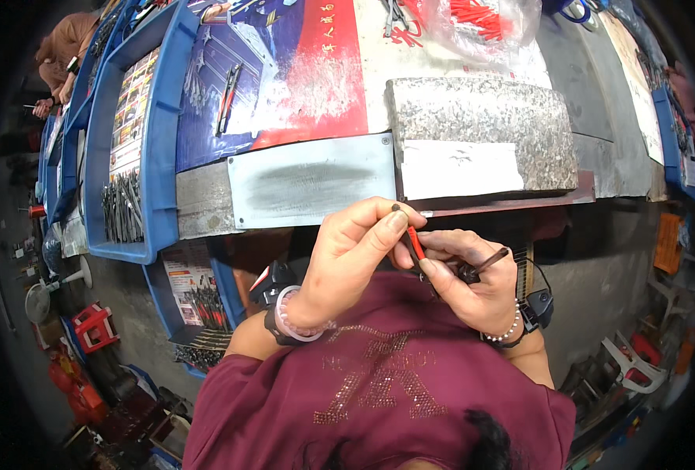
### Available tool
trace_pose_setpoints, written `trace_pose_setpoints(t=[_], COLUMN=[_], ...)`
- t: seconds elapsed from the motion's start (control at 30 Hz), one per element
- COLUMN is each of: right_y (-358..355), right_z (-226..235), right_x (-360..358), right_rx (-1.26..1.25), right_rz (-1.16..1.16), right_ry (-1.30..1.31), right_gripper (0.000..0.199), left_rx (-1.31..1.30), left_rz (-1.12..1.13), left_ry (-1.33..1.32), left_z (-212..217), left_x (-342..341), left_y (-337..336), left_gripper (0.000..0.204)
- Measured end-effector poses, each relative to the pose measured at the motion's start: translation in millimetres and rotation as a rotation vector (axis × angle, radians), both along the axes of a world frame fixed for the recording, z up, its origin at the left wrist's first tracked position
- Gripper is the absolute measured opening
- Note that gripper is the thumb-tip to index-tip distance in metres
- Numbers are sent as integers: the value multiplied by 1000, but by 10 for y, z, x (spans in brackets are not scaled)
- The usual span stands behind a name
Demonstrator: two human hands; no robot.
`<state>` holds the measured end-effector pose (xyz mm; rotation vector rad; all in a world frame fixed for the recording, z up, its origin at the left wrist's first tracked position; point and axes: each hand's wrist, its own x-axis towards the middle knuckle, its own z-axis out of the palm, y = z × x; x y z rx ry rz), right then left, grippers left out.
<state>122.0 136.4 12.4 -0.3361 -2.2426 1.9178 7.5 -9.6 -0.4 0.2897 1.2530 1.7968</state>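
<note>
My left hand (351, 251) pinches a slim red-and-black tool (415, 244) between thumb and fingers, in front of my chest near the bench edge. Its dark end pokes up past my left thumb. My right hand (472, 286) is closed around the tool's lower part. A dark brown stick-like tool (494, 259) also sticks out of my right fist, pointing up to the right; its kind cannot be made out. Just beyond my hands lie a pale metal plate (312, 176) smudged grey and a speckled stone block (480, 110) with white paper (461, 170) on it.
At the left stands a blue tray (167, 133) with several dark slim tools (122, 207); a lower blue bin (159, 294) holds more. A red-and-black tool (227, 100) lies on the printed sheet (285, 78). A plastic bag of red pieces (480, 23) sits farther back. Another person's hand (43, 107) shows far left.
</note>
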Motion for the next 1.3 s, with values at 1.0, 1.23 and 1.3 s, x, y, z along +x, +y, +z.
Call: trace_pose_setpoints(t=[1.0,1.23,1.3], right_y=[-228,-216,-220], right_z=[-150,-148,-163], right_x=[-24,15,12], right_rx=[-203,-266,-165], right_rz=[-87,-73,-105], right_ry=[-118,-149,-110], right_gripper=[25,26,22], left_rx=[-244,-303,-286], left_rz=[39,-48,-49], left_ry=[462,562,499], left_z=[35,28,49], left_x=[86,37,23], left_y=[-16,-54,-62], left_gripper=[20,20,21])
